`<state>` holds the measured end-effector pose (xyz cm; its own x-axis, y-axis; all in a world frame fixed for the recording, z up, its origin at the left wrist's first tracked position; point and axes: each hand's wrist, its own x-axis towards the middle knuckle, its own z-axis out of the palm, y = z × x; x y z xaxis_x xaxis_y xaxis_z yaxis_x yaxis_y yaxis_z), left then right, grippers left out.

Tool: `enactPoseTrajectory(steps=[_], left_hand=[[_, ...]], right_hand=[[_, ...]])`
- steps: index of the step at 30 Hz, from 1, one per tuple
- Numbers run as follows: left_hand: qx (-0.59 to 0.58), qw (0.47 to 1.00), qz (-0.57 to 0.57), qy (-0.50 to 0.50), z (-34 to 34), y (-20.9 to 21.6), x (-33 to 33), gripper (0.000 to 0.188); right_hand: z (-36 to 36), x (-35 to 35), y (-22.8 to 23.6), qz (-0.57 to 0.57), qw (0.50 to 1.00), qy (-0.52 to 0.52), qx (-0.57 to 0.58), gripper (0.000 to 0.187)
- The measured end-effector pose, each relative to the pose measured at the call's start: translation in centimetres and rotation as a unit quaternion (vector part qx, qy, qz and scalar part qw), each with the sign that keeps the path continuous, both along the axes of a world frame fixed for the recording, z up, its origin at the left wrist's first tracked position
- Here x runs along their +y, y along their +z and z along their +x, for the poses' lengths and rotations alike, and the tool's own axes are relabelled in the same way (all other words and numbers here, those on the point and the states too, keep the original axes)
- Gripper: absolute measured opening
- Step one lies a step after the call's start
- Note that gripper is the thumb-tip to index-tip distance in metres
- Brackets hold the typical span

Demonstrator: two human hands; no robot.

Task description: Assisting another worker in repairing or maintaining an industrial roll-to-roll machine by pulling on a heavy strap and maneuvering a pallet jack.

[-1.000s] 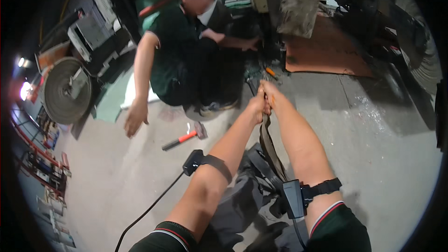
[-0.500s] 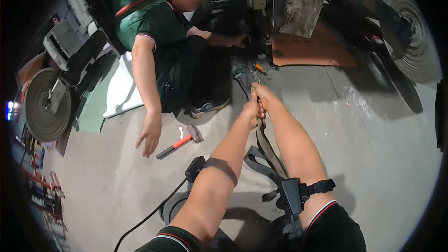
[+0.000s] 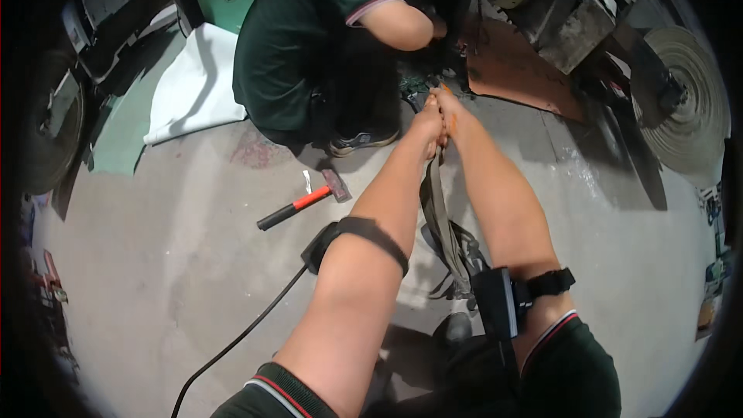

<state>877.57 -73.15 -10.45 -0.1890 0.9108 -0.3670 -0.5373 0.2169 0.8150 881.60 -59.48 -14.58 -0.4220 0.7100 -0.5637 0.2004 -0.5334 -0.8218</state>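
Both my arms reach forward, and my two hands come together on one grey-brown strap [image 3: 436, 193]. My left hand [image 3: 428, 127] is closed round it, pressed against my right hand [image 3: 448, 112], which is also closed on it. Below my fists the strap hangs down in loose folds between my forearms to the floor. Where it runs beyond my hands is mostly hidden. To the left of my forearm a hammer [image 3: 311, 197] with a red and black handle lies on the floor.
A co-worker [image 3: 294, 54] squats ahead on the left, one arm bent toward the dark machinery. Ahead right lies a brown board [image 3: 518, 70] under a metal block [image 3: 579, 35]. A large coiled roll [image 3: 689, 108] stands at the right; a white sheet [image 3: 190, 97] lies left.
The co-worker has leaned toward the machinery, and the arm that hung near the hammer is now bent up toward it. My view has shifted; both my hands still grip the strap.
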Motion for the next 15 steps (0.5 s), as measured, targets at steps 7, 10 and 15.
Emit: enactPoseTrajectory(steps=[7,10,15], left_hand=[[0.073,0.995,-0.049,-0.05,3.1,-1.8,1.0,0.051],[0.065,0.997,-0.035,-0.029,2.8,-2.6,0.5,0.05],[0.034,0.999,-0.018,-0.015,2.1,-1.2,-0.4,0.048]], right_hand=[[2.2,0.3,-2.9,0.048,0.988,-0.095,0.116,0.034],[1.8,-1.7,-2.1,0.017,0.993,-0.07,0.096,0.037],[1.5,-2.3,-1.2,0.047,0.995,-0.038,0.082,0.037]])
